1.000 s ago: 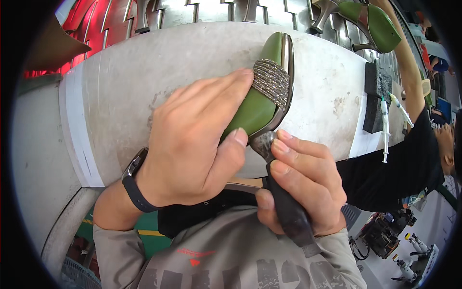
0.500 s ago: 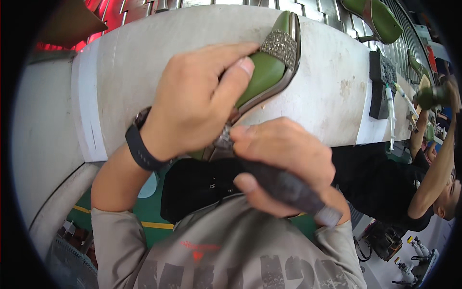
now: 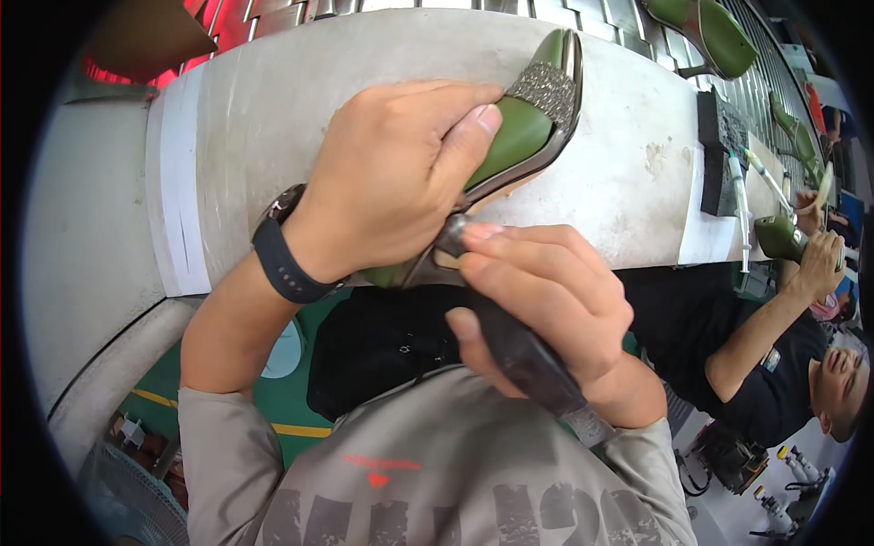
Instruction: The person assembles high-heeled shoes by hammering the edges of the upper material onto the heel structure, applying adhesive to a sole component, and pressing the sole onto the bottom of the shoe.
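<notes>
A green high-heeled shoe point(image 3: 515, 141) with a glittery band point(image 3: 544, 91) and a metallic edge along its sole lies on its side on the pale bench, toe pointing away. My left hand point(image 3: 387, 177) is closed over its middle, thumb and forefinger pressed on the green upper. The fingers of my right hand point(image 3: 560, 300) wrap round a dark-handled tool point(image 3: 528, 355) with a shiny tip and a greyish far end. Its tip is against or very near the underside of the shoe by the heel; contact cannot be told. My left wrist hides part of the heel end.
Two syringes point(image 3: 738, 200) and a black block point(image 3: 716, 164) sit at the bench's right end. More green shoes point(image 3: 715, 41) stand on the slatted metal conveyor point(image 3: 437, 5) behind. On the right a co-worker point(image 3: 765, 364) in black handles another green shoe. A brown piece hangs top left.
The shoe and my left hand have shifted slightly right. The tool in my right hand has turned steeper, its rear end swinging left. The co-worker's arms have come lower.
</notes>
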{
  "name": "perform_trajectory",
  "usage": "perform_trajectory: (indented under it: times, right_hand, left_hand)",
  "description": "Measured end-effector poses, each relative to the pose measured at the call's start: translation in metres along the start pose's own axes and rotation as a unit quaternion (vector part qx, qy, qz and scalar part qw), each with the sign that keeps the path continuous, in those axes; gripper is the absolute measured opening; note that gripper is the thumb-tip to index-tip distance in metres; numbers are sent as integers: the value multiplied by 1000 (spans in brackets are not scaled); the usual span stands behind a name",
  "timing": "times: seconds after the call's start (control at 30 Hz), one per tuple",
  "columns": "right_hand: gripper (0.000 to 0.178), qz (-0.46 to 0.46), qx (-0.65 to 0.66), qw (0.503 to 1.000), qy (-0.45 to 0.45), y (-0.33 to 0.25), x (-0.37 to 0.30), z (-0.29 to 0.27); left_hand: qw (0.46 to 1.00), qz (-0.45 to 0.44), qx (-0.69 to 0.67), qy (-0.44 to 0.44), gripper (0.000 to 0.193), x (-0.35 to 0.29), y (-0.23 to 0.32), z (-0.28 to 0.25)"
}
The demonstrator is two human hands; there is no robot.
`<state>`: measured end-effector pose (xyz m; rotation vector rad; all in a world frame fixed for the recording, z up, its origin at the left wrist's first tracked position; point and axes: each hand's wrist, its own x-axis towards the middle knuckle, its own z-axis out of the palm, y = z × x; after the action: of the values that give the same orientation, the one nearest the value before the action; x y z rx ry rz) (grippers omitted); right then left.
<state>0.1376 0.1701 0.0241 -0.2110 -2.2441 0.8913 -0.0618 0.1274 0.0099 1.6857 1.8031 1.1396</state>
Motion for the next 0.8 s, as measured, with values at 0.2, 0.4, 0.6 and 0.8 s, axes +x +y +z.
perform_trajectory:
  times: [0.2,0.4,0.6,0.8]
  right_hand:
    - [33,118,128,985,13,10,-10,-22]
    - [36,175,212,937,217,26,-32,-28]
    - [32,312,338,860,223,29,-30,-23]
    - [32,186,316,905,216,65,-21,-30]
  left_hand:
    - [994,-32,-62,-88,37,3,6,-16]
    - [992,69,82,-62,87,20,33,8]
    - [988,21,131,-85,97,30,33,24]
    - [989,-4,109,-102,99,37,41,24]
